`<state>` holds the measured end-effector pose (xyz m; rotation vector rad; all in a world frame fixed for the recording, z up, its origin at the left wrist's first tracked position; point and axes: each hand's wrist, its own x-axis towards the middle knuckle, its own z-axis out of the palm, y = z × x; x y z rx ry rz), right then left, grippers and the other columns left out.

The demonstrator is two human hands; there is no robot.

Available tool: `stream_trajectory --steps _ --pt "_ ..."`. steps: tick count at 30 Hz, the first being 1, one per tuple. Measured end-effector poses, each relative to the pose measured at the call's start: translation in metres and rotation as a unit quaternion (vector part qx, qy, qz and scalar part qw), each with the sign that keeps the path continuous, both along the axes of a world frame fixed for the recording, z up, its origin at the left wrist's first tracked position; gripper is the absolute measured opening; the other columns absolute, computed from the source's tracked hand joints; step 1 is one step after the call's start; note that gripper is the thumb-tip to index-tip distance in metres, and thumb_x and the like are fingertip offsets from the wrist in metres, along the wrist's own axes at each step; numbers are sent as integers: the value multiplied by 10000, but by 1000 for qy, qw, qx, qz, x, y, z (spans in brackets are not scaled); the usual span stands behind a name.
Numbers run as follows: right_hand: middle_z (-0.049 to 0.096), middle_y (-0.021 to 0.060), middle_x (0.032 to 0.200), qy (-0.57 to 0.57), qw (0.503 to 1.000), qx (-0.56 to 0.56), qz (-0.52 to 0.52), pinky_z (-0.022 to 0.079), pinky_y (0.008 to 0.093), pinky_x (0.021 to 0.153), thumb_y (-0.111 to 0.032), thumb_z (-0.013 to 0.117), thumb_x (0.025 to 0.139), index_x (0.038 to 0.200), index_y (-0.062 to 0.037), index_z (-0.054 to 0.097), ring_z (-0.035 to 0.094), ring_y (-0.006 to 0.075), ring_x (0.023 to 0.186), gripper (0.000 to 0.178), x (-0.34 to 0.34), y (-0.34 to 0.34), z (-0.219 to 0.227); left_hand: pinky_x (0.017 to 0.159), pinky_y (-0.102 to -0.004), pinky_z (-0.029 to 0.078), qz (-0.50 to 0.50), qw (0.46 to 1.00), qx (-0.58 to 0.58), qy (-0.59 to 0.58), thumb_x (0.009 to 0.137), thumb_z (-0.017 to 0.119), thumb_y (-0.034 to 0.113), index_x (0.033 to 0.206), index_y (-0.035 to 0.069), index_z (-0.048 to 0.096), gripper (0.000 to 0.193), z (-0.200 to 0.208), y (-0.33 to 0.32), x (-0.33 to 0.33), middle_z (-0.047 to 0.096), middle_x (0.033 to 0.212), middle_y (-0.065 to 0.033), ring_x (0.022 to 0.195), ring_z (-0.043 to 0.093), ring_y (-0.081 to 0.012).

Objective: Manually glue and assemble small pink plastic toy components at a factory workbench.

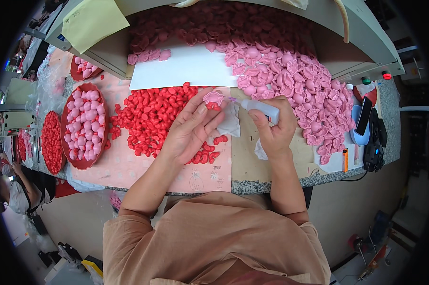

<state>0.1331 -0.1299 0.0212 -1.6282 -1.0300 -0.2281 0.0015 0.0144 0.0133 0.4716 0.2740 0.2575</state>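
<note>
Between the fingertips of my left hand point(190, 127) is a small pink shell-shaped piece point(213, 97), with a red bow-like part point(214, 107) at its lower side. My right hand point(277, 133) is wrapped round a translucent squeeze bottle point(262, 109) with a thin nozzle. The nozzle tip points left and comes up to the right edge of the pink piece; whether they touch I cannot tell. Beneath and left of my left hand lies a heap of red bow-like pieces point(148, 118). A crumpled white cloth point(230, 121) lies between my hands.
Pink shell pieces point(290, 80) pile up at the right and back, partly inside a grey open-fronted housing point(380, 47). Red oval trays point(65, 156) of pink and red pieces stand at the left. A phone point(364, 116) and an orange lighter point(345, 160) lie far right.
</note>
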Motion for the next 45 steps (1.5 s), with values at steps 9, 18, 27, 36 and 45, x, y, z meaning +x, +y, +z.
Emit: stream_trajectory --steps 9,18,27,36,45 --pt "560 71 744 11 1000 -3 1 395 257 584 -119 709 750 865 -4 569 499 151 636 214 0 -1 -1 1052 -357 351 0 1000 3 4 920 492 106 1331 43 353 438 1 0 1 439 1298 -126 1240 416 -258" --pt "565 72 722 -15 1000 0 13 394 261 576 -147 738 732 865 -14 568 497 164 625 254 -1 1 0 1053 -367 349 2 1000 9 5 914 494 81 1333 54 355 442 0 -1 0 441 1302 -118 1234 424 -255" --pt "554 73 694 -16 999 3 36 386 263 551 -166 742 733 867 -13 559 487 165 605 273 -3 2 -1 1048 -354 359 10 1000 12 12 912 493 66 1337 68 353 448 -3 0 0 475 1270 -89 1183 475 -220" --pt "542 60 702 0 1000 2 30 371 244 538 -177 703 768 850 -5 568 473 136 597 233 -2 2 2 1038 -350 368 3 1000 7 9 920 488 91 1344 71 347 447 -3 1 0 474 1272 -94 1187 471 -220" --pt "565 80 702 46 998 28 29 405 268 518 -178 754 718 814 -19 583 532 172 580 253 -4 2 1 1039 -353 366 8 1000 -8 17 924 487 118 1350 62 335 456 -4 1 0 467 1280 -117 1166 483 -202"
